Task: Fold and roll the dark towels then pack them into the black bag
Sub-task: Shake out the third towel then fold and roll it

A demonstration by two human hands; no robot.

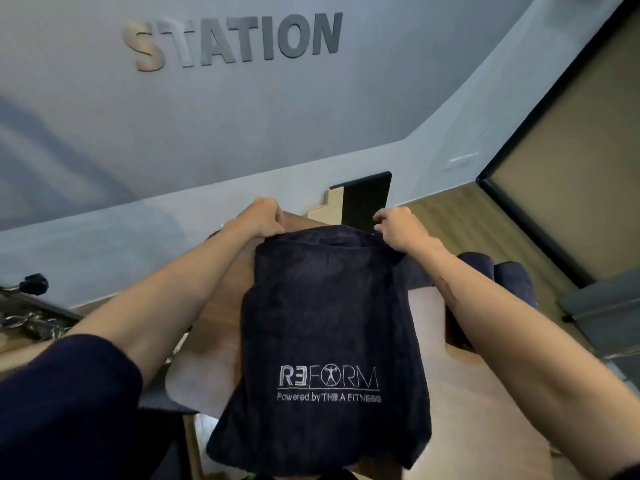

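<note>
A dark navy towel (325, 327) with white "REFORM" lettering hangs in front of me, held up by its top edge. My left hand (265, 216) grips the top left corner. At the top right corner, my right hand (394, 225) pinches the edge. The cloth hangs down over a light wooden table (460, 403). Two rolled dark towels (509, 275) lie side by side on the table to the right, partly hidden behind my right forearm. I cannot see a black bag.
A grey wall with "STATION" lettering (235, 39) rises ahead. A black panel (367, 199) leans against it behind the towel. Metal equipment (27, 317) sits at the left. A dark-framed door (568, 174) and a grey object (602, 313) are on the right.
</note>
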